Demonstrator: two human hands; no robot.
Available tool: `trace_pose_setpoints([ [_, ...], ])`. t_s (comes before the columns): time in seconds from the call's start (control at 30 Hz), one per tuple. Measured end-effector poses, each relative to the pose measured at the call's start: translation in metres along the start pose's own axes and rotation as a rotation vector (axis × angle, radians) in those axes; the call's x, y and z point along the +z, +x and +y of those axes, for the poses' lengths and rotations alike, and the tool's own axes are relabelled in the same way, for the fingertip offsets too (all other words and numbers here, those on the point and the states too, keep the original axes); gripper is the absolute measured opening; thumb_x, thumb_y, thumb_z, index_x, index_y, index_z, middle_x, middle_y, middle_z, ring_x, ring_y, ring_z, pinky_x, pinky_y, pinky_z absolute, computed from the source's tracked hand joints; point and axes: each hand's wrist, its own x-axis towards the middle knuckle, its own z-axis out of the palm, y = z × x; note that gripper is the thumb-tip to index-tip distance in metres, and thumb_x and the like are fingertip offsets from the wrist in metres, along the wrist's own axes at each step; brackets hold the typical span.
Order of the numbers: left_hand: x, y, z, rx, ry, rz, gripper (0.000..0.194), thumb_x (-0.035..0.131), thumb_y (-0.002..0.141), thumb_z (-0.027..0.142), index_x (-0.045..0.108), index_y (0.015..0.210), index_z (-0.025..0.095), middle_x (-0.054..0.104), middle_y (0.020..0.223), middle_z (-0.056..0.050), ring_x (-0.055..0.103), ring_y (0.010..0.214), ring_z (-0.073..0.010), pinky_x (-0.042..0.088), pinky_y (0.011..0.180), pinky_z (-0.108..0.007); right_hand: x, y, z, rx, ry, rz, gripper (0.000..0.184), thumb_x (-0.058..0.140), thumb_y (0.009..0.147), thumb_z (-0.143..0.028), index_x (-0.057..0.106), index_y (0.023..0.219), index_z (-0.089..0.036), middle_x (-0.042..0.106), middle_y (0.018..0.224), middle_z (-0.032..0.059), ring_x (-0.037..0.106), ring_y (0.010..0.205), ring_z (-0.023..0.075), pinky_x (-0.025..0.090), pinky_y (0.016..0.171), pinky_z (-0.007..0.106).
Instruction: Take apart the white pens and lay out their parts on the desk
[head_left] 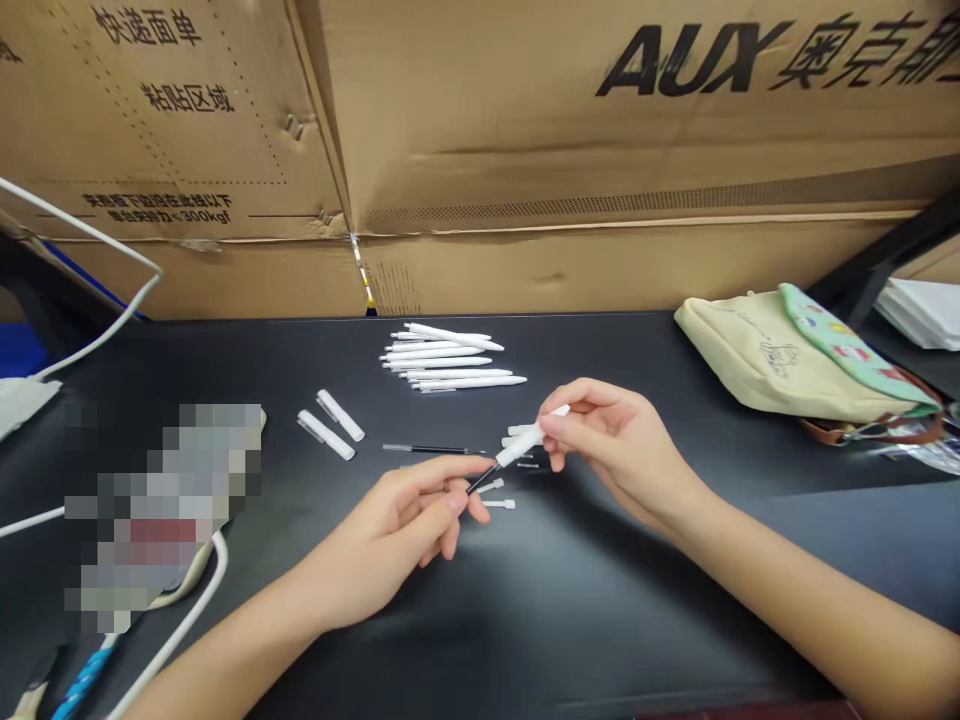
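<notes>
Above the middle of a black surface, I bring two pen parts together, my left grip pinched narrow on a dark refill and my right grip closed around a slim white tube. The far end of the refill meets the near left end of the tube; how deep it sits inside, I cannot tell. Just beyond my left fingers, a second refill lies flat, while two small white plungers rest close to the right of them. More white tubes lie partly hidden behind my right grip. To the left, two white clip barrels lie side by side, slanted and apart. At the far side, a group of white pens lies together, pointed ends to the right. A cream bag with a green flap rests at far right; at left, a pixelated object lies near a white cord. Large cardboard boxes, one printed "AUX", stand behind the surface.
</notes>
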Motion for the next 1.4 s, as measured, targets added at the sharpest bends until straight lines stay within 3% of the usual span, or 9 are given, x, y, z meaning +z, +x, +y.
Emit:
trace_pose_setpoints([
  [0.2,0.000,0.001,0.001,-0.014,0.006,0.004,0.036,0.046,0.090,0.038,0.055,0.120,0.019,0.060,0.089,-0.005,0.044,0.059,-0.0085,0.037,0.051,-0.021,-0.001,0.002,-0.001,-0.028,0.011,0.045,0.019,0.080,0.063,-0.027,0.064,0.067,-0.017,0.059,0.058,-0.0006,0.055,0.051,0.0096,0.050,0.043,0.020],
  [0.43,-0.001,-0.001,-0.001,0.000,0.018,-0.036,0.043,0.043,0.092,0.037,0.046,0.133,0.023,0.058,0.090,-0.005,0.042,0.058,-0.0081,0.035,0.051,-0.021,-0.001,0.001,0.002,-0.032,-0.026,0.019,0.021,0.080,0.063,-0.029,0.064,0.068,-0.017,0.060,0.061,0.0005,0.056,0.052,0.0106,0.051,0.044,0.022],
  [0.67,0.000,-0.002,0.000,0.010,0.046,-0.022,0.039,0.042,0.092,0.038,0.052,0.128,0.025,0.056,0.084,-0.002,0.038,0.056,-0.0075,0.034,0.052,-0.022,0.000,0.000,0.005,-0.055,-0.027,0.038,0.021,0.078,0.065,-0.031,0.062,0.066,-0.018,0.058,0.059,-0.0004,0.056,0.052,0.0106,0.050,0.043,0.022],
  [0.9,0.001,-0.003,0.003,-0.020,0.058,-0.021,0.040,0.041,0.092,0.039,0.052,0.128,0.024,0.056,0.084,-0.002,0.038,0.056,-0.0082,0.034,0.053,-0.022,-0.011,0.008,-0.001,-0.122,0.011,0.191,0.021,0.076,0.068,-0.033,0.060,0.068,-0.019,0.056,0.056,-0.0026,0.053,0.049,0.0085,0.048,0.043,0.019],
  [1.0,0.001,-0.003,0.002,-0.020,0.038,-0.016,0.040,0.041,0.093,0.039,0.051,0.129,0.025,0.056,0.086,-0.003,0.039,0.058,-0.0084,0.035,0.053,-0.022,-0.014,0.010,-0.005,-0.103,0.010,0.182,0.019,0.075,0.069,-0.032,0.061,0.069,-0.019,0.056,0.058,-0.0025,0.053,0.052,0.0087,0.048,0.044,0.019],
  [1.2,0.000,0.000,-0.003,-0.013,-0.028,0.033,0.041,0.045,0.090,0.040,0.051,0.128,0.025,0.055,0.086,-0.003,0.038,0.056,-0.0077,0.033,0.050,-0.022,-0.013,0.011,0.002,-0.036,0.008,0.170,0.022,0.077,0.068,-0.034,0.061,0.069,-0.019,0.056,0.056,-0.0024,0.053,0.052,0.0091,0.048,0.046,0.020],
  [1.4,0.005,0.005,0.003,-0.049,-0.113,0.196,0.042,0.051,0.086,0.044,0.057,0.117,0.016,0.052,0.083,-0.003,0.031,0.052,-0.0059,0.024,0.045,-0.022,-0.008,0.010,0.010,0.038,0.018,0.140,0.023,0.078,0.066,-0.034,0.061,0.069,-0.018,0.058,0.056,-0.0017,0.055,0.052,0.0095,0.048,0.047,0.020],
])
